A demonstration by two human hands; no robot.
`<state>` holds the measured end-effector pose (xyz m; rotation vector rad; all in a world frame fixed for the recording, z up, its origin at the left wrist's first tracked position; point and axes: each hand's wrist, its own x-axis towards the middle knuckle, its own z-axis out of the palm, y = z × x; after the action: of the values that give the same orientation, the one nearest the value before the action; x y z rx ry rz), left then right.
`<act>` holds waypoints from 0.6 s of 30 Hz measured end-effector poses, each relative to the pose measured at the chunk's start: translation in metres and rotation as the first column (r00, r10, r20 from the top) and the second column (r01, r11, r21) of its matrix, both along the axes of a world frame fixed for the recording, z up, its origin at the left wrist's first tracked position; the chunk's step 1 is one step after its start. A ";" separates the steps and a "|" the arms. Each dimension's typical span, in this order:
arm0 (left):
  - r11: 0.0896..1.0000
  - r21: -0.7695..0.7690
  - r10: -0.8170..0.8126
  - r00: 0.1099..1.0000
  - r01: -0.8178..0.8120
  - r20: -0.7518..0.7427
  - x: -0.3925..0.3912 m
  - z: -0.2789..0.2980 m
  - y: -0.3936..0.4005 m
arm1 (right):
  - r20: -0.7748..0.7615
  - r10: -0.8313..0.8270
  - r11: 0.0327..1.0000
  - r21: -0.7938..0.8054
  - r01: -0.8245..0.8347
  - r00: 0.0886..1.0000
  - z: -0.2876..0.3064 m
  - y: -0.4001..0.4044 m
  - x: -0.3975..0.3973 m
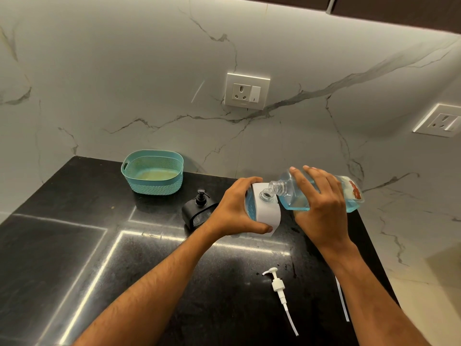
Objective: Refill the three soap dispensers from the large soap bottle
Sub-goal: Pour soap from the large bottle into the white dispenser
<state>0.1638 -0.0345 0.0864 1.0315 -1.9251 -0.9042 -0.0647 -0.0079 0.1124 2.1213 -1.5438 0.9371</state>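
My right hand (pixel 323 208) grips the large clear soap bottle (pixel 294 196), which holds blue liquid and lies tipped to the left with its open neck just above the mouth of a white dispenser (pixel 268 216). My left hand (pixel 237 208) holds that white dispenser by its left side; blue soap shows inside it. Its white pump (pixel 278 283) with a long tube lies on the counter in front. A black dispenser (pixel 199 211) with its pump on stands just left of my left hand. A third dispenser is not in view.
A teal perforated basket (pixel 129 168) sits at the back of the black stone counter (pixel 99 258). A thin white tube (pixel 343 300) lies near the counter's right edge. Marble wall behind carries two sockets (pixel 247 92).
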 end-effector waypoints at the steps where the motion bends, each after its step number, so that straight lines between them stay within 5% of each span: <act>1: 1.000 0.000 0.001 1.000 -0.001 -0.001 0.000 0.000 0.000 | 0.019 0.003 1.000 0.010 -0.003 1.000 -0.001 0.000 0.000; 18: 1.000 -0.022 0.004 1.000 -0.005 -0.024 -0.004 -0.006 -0.003 | 0.308 0.008 0.998 0.060 -0.028 0.951 -0.013 0.005 0.007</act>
<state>0.1596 -0.0371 0.0809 1.0074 -1.9083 -0.8866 -0.0573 -0.0029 0.0990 2.1116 -1.7212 1.2931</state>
